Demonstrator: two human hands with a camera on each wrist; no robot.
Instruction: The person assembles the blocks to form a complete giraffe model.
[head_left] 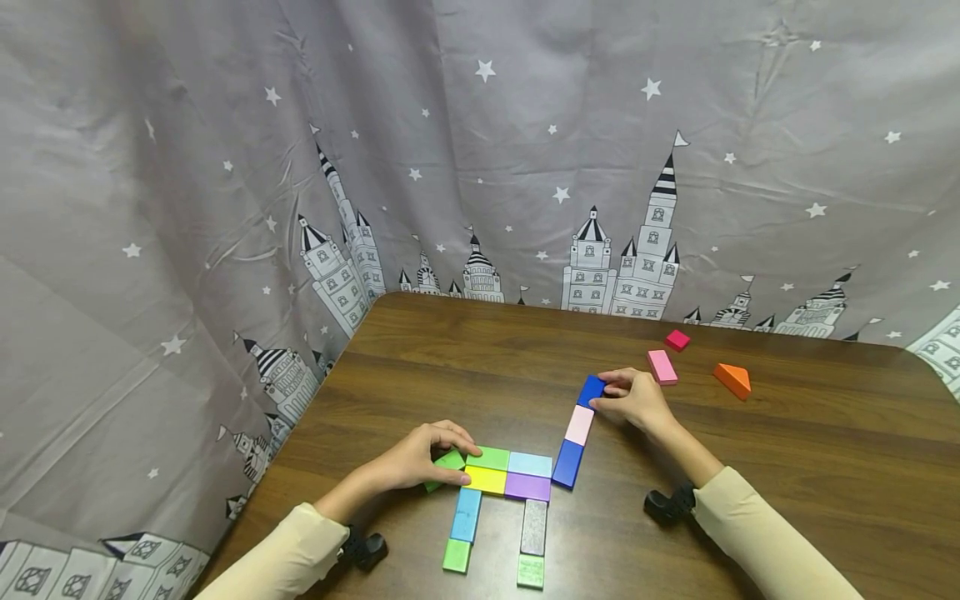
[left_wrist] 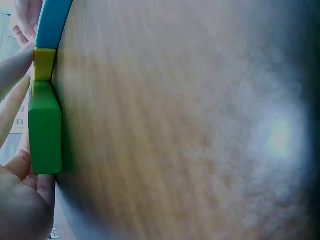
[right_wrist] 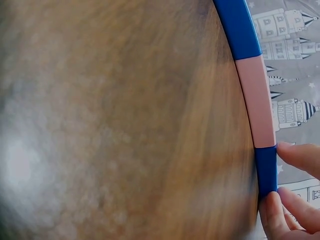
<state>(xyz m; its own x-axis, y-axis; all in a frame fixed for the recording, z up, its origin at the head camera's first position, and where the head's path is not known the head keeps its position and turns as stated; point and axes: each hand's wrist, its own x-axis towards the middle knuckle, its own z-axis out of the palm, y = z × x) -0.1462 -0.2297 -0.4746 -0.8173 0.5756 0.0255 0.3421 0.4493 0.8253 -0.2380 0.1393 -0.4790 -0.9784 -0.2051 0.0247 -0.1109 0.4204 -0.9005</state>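
My right hand [head_left: 636, 402] pinches a blue block [head_left: 591, 390] between thumb and fingers, at the top of a slanted row. Below it lie a pale pink block [head_left: 580, 425] and another blue block [head_left: 567, 463]. My left hand [head_left: 422, 454] arches over a tilted green block [head_left: 452, 461]. Its thumb touches the left end of a yellow block [head_left: 486, 479], and a fingertip meets a light green block [head_left: 489, 457]. A light blue block [head_left: 530, 464] and a purple block [head_left: 527, 486] adjoin these. The left wrist view shows the tilted green block [left_wrist: 46, 130] close beside the hand.
Beneath the body run two legs: a blue block [head_left: 466, 515] with a green one [head_left: 457, 555], and a dark grey block [head_left: 534, 527] with a green one [head_left: 531, 572]. Loose red [head_left: 677, 340], pink [head_left: 662, 367] and orange [head_left: 733, 380] blocks lie at the back right. A curtain [head_left: 465, 150] borders the table.
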